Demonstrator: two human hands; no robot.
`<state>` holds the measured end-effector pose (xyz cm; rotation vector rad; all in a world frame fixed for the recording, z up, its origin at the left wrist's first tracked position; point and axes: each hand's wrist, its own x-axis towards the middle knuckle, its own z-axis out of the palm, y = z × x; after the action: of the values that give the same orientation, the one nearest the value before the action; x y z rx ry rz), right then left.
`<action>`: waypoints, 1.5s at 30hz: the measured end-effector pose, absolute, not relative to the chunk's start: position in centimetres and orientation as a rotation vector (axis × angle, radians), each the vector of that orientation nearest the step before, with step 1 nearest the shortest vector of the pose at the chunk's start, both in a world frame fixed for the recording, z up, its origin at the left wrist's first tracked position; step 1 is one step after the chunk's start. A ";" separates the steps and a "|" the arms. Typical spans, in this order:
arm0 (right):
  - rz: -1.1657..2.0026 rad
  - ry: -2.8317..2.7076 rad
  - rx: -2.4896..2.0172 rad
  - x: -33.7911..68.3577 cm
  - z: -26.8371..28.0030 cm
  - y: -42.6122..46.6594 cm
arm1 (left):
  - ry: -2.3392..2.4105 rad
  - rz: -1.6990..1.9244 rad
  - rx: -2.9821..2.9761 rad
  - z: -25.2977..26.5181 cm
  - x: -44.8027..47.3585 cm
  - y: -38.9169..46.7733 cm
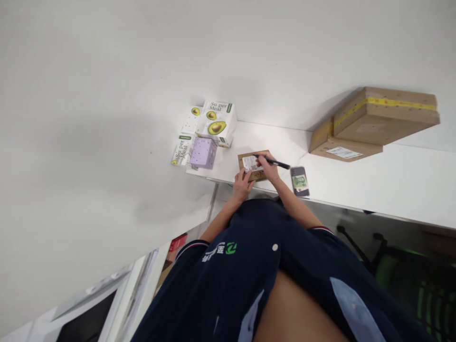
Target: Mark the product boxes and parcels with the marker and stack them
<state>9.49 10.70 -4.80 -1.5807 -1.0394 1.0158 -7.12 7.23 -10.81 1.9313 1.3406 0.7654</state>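
Observation:
A small brown cardboard box (pixel 259 175) lies on the white table, with a white printed label (pixel 250 163) on its top. My right hand (pixel 268 167) is closed around a black marker pen (pixel 281 164). The pen slants across the label, its back end sticking out to the right; whether its tip touches the paper is too small to tell. My left hand (pixel 242 187) rests with its fingers spread on the near left edge of the box. To the right of my right forearm lies a dark phone (pixel 298 175) with a green banknote (pixel 301 183) on it.
White avocado-print cartons (pixel 217 118) stand at the table's left end beside a purple box (pixel 204 153). Two larger cardboard boxes (pixel 402 116) are stacked at the right against the wall. The white table (pixel 384 185) has its front edge close to my body. A dark chair (pixel 402 280) stands lower right.

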 end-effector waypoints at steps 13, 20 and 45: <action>0.774 -1.270 -1.615 6.0 -7.6 10.4 | 1.444 0.625 2.242 -11.5 -7.5 7.5; 0.757 -1.350 -1.674 6.0 -7.3 10.2 | 1.589 0.365 2.318 -9.2 -7.3 7.4; 0.721 -1.504 -1.727 6.0 -7.3 10.5 | 1.615 0.316 2.329 -9.0 -7.2 7.1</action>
<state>6.05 10.49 -7.28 -1.7269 -1.5044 0.7213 -7.23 7.14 -8.97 2.3294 1.6146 0.3158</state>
